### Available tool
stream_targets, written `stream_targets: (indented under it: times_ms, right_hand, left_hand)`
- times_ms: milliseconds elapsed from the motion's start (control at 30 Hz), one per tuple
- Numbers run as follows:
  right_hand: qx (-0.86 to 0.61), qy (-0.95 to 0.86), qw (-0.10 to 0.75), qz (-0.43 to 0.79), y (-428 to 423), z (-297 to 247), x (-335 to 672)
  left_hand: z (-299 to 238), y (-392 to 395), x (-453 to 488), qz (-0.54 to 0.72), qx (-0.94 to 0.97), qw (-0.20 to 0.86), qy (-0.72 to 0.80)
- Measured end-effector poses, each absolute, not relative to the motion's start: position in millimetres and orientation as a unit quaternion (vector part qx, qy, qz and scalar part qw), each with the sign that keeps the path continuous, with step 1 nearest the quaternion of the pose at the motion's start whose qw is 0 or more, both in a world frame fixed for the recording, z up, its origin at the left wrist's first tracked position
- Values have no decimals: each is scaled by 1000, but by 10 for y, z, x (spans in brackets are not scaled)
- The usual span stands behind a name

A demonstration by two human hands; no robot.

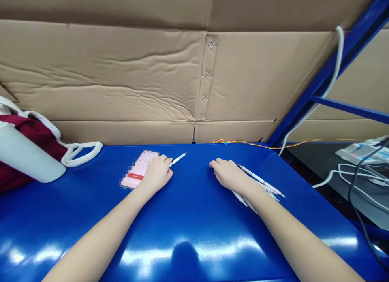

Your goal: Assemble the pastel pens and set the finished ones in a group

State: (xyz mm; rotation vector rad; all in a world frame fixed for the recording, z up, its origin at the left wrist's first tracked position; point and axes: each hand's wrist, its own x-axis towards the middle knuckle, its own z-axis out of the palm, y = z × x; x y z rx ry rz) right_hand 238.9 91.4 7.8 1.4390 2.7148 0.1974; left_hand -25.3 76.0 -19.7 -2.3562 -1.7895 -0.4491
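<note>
- Pinching a white pen (178,159) in closed fingers, the left hand (156,174) stays low with its wrist down, a light, steady hold; only the pen's far end shows past the fingertips, angled up and to the right.
- A smartphone (135,168) lies flat just under that hand's edge, its pink screen showing a red bar, and the hand partly covers it.
- The right hand (228,174) sits half-curled, fingertips on the blue metal tabletop (194,221); nothing shows between the fingers, and whether they grip anything cannot be told.
- A loose bundle of white pens (261,185) lies fanned beside and partly beneath the right wrist.
- Farther left, a white bottle (27,152) leans against maroon cloth (33,130), with white bag straps (82,152) beside it.
- Along the back edge run orange-and-yellow wires (267,145), before a cardboard wall (121,79) and a blue steel rack beam (322,81).
</note>
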Motion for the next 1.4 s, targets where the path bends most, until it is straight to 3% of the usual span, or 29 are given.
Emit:
stream_targets:
  times_ms: [267, 367, 800, 1133, 1400]
  right_hand:
    - [495, 867, 19, 59, 939, 85, 2427]
    - [478, 876, -30, 64, 896, 74, 2355]
    - [394, 905, -135, -89, 754, -63, 2121]
    - [370, 921, -103, -70, 787, -120, 2127]
    - [370, 916, -141, -64, 764, -87, 2094]
  left_hand:
    - [-195, 713, -227, -150, -804, 46, -574]
    - [-174, 672, -183, -146, -830, 41, -536]
    - [-141, 506, -57, -113, -871, 76, -471]
    - [-138, 494, -40, -85, -883, 140, -440]
    - [-200, 482, -50, -115, -880, 85, -453]
